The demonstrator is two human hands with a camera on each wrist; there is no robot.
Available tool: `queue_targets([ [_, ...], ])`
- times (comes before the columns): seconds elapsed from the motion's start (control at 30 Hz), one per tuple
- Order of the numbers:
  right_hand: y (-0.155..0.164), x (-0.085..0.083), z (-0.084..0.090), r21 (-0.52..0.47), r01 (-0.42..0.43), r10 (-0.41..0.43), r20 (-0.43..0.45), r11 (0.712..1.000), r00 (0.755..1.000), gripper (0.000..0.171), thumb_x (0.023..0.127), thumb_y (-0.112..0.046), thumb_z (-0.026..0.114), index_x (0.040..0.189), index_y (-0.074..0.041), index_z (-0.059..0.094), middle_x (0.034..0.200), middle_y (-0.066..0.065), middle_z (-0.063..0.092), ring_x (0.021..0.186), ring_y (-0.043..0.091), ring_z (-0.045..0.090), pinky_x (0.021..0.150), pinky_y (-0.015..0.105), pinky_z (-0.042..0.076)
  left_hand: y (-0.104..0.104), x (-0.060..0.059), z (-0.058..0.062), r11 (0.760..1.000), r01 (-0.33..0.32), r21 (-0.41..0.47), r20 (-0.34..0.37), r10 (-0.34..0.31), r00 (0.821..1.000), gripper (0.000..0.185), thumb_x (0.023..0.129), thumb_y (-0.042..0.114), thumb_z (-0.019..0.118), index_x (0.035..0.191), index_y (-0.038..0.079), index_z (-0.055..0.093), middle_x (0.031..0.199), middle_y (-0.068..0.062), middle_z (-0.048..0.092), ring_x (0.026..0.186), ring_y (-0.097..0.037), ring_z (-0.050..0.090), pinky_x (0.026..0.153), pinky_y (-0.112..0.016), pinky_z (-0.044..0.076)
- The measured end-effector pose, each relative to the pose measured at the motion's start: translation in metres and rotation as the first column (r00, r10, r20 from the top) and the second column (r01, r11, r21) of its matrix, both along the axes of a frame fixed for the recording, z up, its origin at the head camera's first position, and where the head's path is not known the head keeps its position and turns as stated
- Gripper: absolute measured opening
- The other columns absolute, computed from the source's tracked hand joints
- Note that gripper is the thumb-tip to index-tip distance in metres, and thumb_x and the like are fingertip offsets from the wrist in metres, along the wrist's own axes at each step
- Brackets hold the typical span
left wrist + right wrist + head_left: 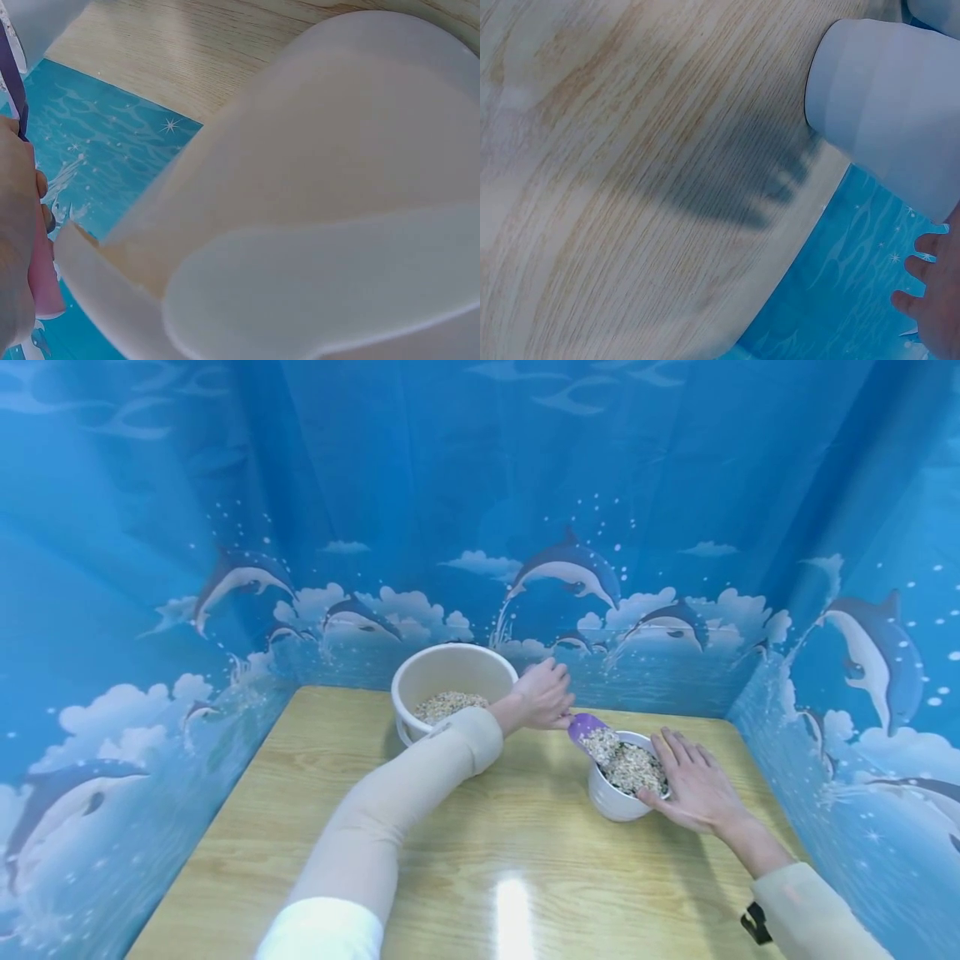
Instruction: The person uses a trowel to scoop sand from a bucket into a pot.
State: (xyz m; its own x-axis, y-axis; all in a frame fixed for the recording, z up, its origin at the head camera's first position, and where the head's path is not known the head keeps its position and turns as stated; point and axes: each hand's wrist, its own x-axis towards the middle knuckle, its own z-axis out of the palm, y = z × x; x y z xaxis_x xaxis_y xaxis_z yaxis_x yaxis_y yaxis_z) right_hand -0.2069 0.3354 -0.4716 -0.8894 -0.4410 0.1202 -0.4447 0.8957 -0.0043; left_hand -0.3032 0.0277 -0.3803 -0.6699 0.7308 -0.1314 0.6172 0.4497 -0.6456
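My left hand (543, 695) grips a small scoop by its pink handle (45, 277). The purple blade of the scoop (581, 725) is tilted down over the rim of a white ribbed pot (617, 803), with pale gravel-like grains on it. Inside the pot lie more of these pale grains (636, 768), with dark material showing round their edge. My right hand (699, 787) rests against the right side of the pot's rim, fingers outstretched and thumb at the near edge. In the right wrist view the pot (885, 112) stands above the fingers.
Left of the pot, a larger cream tub (401, 710) holds a bed of similar grains (448, 703); my left forearm passes in front of it. Both containers stand on a wood-grain table (480, 843). Blue dolphin-print curtains (450, 485) enclose the back and both sides.
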Motion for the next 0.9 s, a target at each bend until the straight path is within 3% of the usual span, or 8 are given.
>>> queue_targets([
  [0.9,0.0005,-0.0013,-0.0010,0.006,0.010,-0.010,0.018,1.000,1.000,0.103,0.097,-0.068,0.055,0.164,0.003,0.024,0.169,0.034,0.023,0.154,0.055,0.030,0.122,0.073,0.025,0.0096,0.0036,0.0008,0.999,0.012,-0.052,-0.128,-0.019,0.992,0.066,0.107,0.068,0.017,0.122,0.027,0.067,0.113,0.003,0.068,0.102,-0.016,0.054,0.090,-0.032,0.044],
])
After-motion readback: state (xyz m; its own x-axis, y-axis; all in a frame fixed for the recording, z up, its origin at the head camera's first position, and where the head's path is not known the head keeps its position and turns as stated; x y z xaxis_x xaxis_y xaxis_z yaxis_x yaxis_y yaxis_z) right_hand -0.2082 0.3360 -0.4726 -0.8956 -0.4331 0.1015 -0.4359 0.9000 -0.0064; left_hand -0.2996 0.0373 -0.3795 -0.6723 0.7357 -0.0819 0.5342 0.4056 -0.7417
